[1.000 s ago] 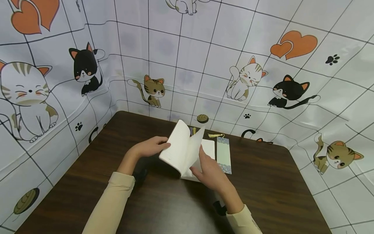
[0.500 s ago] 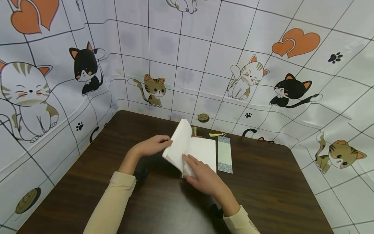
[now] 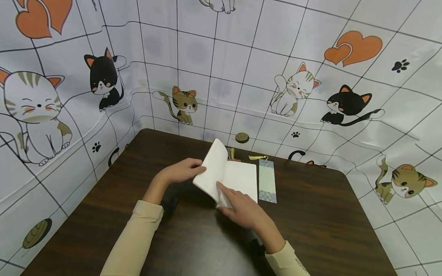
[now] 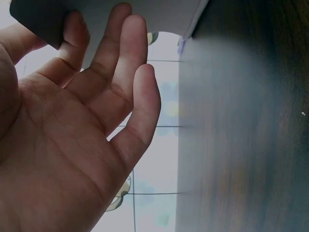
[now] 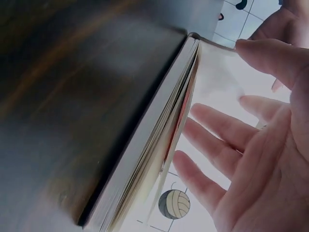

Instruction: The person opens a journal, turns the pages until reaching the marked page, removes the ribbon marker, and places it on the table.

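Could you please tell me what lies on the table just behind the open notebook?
Behind the notebook, a yellow tassel shows, and coloured slips poke past its top edge; the raised pages hide the rest of them.

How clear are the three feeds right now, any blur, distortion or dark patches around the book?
Head view: sharp and evenly lit, wide-angle bending of the backdrop grid, book clear. Left wrist view: left hand fills the frame, table soft and dim. Right wrist view: right hand and page edges close and blurred, table dark.
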Demonstrator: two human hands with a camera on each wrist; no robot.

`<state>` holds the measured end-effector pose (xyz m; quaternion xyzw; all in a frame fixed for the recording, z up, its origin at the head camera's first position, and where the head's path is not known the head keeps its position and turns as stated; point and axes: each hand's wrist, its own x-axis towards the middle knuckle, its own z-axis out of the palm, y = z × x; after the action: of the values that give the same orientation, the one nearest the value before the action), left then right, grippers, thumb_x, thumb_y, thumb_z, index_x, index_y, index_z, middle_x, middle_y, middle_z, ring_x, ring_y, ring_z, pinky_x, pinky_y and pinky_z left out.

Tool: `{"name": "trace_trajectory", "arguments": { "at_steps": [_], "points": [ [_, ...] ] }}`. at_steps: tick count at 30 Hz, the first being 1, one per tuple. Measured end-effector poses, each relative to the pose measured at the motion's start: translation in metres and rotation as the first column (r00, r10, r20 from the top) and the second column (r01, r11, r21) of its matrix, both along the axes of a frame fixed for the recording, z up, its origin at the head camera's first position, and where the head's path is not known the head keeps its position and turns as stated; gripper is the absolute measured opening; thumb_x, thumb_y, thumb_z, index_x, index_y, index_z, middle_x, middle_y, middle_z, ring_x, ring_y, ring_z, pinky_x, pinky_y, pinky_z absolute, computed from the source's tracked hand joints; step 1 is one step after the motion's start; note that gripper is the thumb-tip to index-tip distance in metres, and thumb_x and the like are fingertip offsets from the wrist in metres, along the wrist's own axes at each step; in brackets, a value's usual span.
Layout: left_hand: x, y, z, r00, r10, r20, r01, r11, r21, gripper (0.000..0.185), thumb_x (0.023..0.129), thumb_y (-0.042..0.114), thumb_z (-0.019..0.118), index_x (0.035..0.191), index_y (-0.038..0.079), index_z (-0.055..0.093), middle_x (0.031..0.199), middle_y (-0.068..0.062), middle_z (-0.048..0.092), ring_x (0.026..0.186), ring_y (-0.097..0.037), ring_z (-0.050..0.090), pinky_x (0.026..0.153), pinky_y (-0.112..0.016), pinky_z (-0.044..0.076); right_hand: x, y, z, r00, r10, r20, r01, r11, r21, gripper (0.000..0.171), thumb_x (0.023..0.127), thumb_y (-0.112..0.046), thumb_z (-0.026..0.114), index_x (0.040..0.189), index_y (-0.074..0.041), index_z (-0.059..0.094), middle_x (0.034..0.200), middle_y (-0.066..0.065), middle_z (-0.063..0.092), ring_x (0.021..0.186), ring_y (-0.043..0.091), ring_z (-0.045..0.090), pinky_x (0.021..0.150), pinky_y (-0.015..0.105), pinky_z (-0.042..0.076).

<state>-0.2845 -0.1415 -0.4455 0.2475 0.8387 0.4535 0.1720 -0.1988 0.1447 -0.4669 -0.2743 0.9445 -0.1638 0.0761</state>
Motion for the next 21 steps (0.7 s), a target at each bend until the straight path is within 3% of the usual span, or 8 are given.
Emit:
{"name": "trace_trajectory", "arguments": {
  "at_steps": [2,10,15,21],
  "points": [
    [0.000,-0.001,0.000,1.000,-0.006,-0.021,0.006,1.000,-0.008,0.031,0.115,0.034,0.050,0.105,0.008,0.063,0.087,-0.003,0.053,0.079,-0.018,0.049,0.075,-0.037,0.044,0.000,0.002,0.000,1.000,-0.011,0.016,0.011,1.000,0.004,0.075,0.106,-0.040,0.068,0.171,-0.028,0.031,0.155,0.009,0.061,0.130,0.030,0.066,0.105,0.054,0.053],
    [0.001,-0.001,0.001,1.000,-0.010,-0.013,0.009,1.000,-0.009,0.030,0.115,0.033,0.050,0.103,0.009,0.062,0.087,-0.002,0.053,0.078,-0.018,0.049,0.075,-0.036,0.044,-0.006,0.015,0.001,0.999,-0.043,0.020,0.041,0.995,0.091,0.061,0.099,-0.036,0.078,0.153,-0.018,0.058,0.158,0.009,0.059,0.135,0.034,0.063,0.107,0.063,0.051],
    [0.000,-0.002,0.000,1.000,-0.016,-0.014,0.016,1.000,-0.008,0.030,0.116,0.032,0.049,0.099,0.009,0.060,0.084,-0.002,0.050,0.076,-0.018,0.046,0.073,-0.035,0.042,-0.011,0.024,0.001,0.996,-0.083,0.025,0.080,0.990,0.120,0.063,0.093,-0.035,0.085,0.149,-0.017,0.062,0.159,0.010,0.058,0.132,0.037,0.065,0.107,0.070,0.048],
    [-0.001,-0.002,0.000,1.000,-0.022,-0.015,0.022,1.000,-0.014,0.031,0.116,0.032,0.049,0.098,0.008,0.058,0.084,-0.002,0.048,0.076,-0.018,0.045,0.074,-0.035,0.041,-0.015,0.032,0.004,0.997,-0.075,0.033,0.072,0.993,0.090,0.058,0.094,-0.028,0.083,0.146,-0.014,0.063,0.155,0.013,0.060,0.125,0.036,0.067,0.104,0.064,0.051]
  ]
}}
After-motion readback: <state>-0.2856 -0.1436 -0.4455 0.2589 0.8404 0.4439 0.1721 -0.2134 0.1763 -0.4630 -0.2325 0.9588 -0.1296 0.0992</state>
